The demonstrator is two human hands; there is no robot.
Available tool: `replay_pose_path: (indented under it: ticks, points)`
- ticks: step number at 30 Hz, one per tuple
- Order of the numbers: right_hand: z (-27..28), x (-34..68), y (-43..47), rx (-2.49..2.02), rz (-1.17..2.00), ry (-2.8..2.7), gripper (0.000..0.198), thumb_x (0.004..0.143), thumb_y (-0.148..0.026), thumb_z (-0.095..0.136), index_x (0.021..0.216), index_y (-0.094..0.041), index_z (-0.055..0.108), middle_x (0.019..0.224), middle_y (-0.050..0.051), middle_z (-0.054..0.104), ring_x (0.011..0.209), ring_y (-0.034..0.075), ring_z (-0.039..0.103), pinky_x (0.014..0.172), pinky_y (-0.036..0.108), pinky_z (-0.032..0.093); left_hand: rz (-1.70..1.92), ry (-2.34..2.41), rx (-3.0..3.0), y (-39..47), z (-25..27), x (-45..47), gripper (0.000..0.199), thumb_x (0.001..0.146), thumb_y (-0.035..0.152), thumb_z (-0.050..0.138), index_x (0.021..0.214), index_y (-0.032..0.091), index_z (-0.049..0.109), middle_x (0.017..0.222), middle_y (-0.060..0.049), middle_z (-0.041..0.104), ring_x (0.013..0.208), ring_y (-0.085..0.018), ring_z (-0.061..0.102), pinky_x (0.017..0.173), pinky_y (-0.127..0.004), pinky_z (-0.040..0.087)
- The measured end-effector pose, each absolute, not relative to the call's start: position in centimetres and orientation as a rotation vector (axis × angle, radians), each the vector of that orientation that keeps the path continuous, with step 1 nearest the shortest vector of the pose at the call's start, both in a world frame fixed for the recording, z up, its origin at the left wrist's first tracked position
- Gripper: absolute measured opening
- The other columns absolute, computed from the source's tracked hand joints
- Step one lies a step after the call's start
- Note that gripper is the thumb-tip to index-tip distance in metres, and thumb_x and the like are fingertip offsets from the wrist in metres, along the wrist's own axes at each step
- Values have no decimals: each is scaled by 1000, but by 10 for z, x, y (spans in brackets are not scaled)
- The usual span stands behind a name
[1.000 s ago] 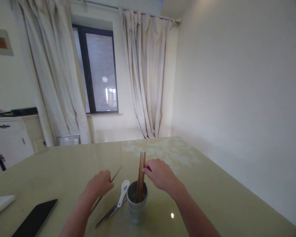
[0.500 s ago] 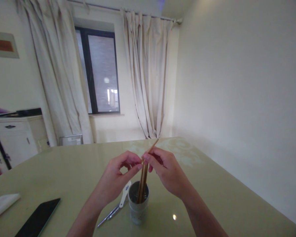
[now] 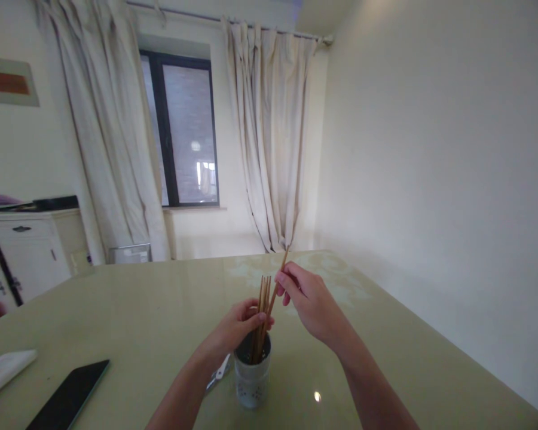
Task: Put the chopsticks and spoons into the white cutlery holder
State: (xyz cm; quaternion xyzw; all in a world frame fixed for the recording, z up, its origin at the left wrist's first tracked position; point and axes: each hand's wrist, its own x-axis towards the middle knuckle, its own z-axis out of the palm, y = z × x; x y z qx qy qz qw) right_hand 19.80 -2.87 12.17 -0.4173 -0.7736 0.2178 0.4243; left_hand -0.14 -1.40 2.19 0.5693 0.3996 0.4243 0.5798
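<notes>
Wooden chopsticks (image 3: pixel 263 292) stand in a bunch in a pale cylindrical holder (image 3: pixel 252 382) with a dark inside and small patterned holes. My left hand (image 3: pixel 231 328) is closed around the bunch just above the rim. Between the thumb and fingers of my right hand (image 3: pixel 311 301) is a single chopstick (image 3: pixel 285 257), leaning up to the right. Its lower part runs down beside the bunch at my left fingers; where it ends is hidden. Left of the holder lies a white-handled metal utensil (image 3: pixel 219 373), partly covered by my left arm.
A dark phone-like slab (image 3: pixel 69 394) and a folded white item (image 3: pixel 6 370) lie at the left of the glossy greenish table (image 3: pixel 138 316). A wall (image 3: pixel 452 239) runs along the table's right side. Behind are curtains, a window and a white cabinet (image 3: pixel 31 239).
My left hand has moved down from the chopstick tips to grasp the bunch lower. My right hand has shifted slightly right, and its chopstick has turned steeper, with its lower end now downward.
</notes>
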Motion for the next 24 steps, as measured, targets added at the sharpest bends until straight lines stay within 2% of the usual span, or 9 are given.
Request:
replay_pose_path:
  ticks: [2,5,10,16,24]
  points:
    - [118,196,-26,-1091,536,-1973,27,106,-29,48,82,-22,58,78,0,73,65,14,68,65,25,46,1030,968,1297,-13,22,-2,58,67,61,92,101,17,74,93,-9,80,87,-22,73,83,-33,54]
    - [111,192,-21,-1169,547,-2004,26,105,-24,50,81,-21,60,77,0,74,61,13,67,64,24,44,1073,997,1272,-9,21,-4,58,60,57,97,94,15,74,85,-7,80,78,-21,73,77,-32,55]
    - [99,186,-15,-1308,621,-2115,28,104,-18,52,78,-19,62,76,1,75,60,12,67,61,23,41,1098,975,1287,-8,20,-6,57,61,55,97,95,14,77,86,-8,81,78,-21,74,76,-31,55]
    - [99,181,-17,-1460,445,-2135,25,106,-23,53,86,-20,68,79,3,77,65,15,68,65,25,39,1101,981,1267,-10,21,-4,59,61,54,98,99,14,78,90,-10,83,82,-23,76,80,-33,57]
    - [83,176,-6,-1469,524,-2204,32,101,-22,59,72,-19,72,67,3,75,61,14,67,61,24,39,1125,968,1271,-7,19,-3,61,60,54,98,101,14,77,88,-11,83,83,-26,78,81,-37,58]
